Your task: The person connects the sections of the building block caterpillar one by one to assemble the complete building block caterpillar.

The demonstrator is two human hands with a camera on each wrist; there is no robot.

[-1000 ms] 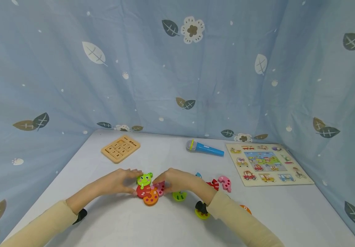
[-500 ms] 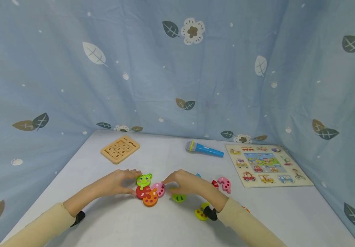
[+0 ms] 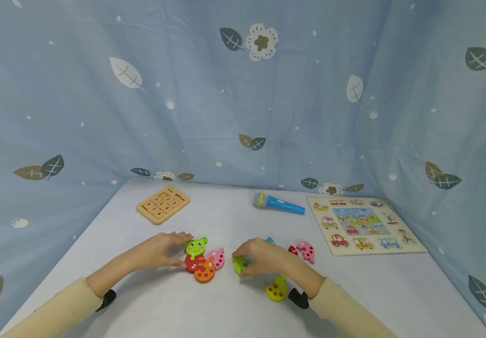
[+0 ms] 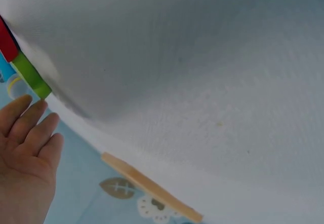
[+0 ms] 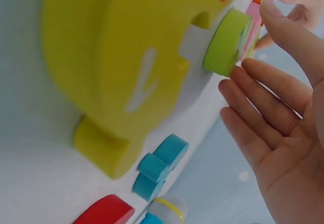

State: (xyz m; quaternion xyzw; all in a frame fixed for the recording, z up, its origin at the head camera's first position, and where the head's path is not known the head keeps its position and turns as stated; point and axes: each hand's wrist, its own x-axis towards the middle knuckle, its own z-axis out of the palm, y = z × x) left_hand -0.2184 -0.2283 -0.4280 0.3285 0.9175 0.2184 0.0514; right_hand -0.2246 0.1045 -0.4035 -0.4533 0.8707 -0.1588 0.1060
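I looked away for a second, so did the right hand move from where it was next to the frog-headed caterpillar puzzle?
Yes. The right hand has drawn away rightward from the caterpillar puzzle, which stayed put, and now touches the light green piece.

Puzzle pieces (image 3: 204, 265) painted wood, probably; tablecloth (image 3: 209, 310) matt cloth.

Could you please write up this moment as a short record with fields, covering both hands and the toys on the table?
left hand: left hand rests flat, fingers at the caterpillar puzzle chain
chain pieces: green head, red 2, orange 3, pink 4, joined
right hand: right hand touches the lime-green piece; whether it grips is unclear
loose pieces: yellow piece, pink piece, red and blue pieces partly hidden
far side: wooden number board, blue toy microphone, vehicle peg puzzle
surface: white table, blue leaf-print cloth behind
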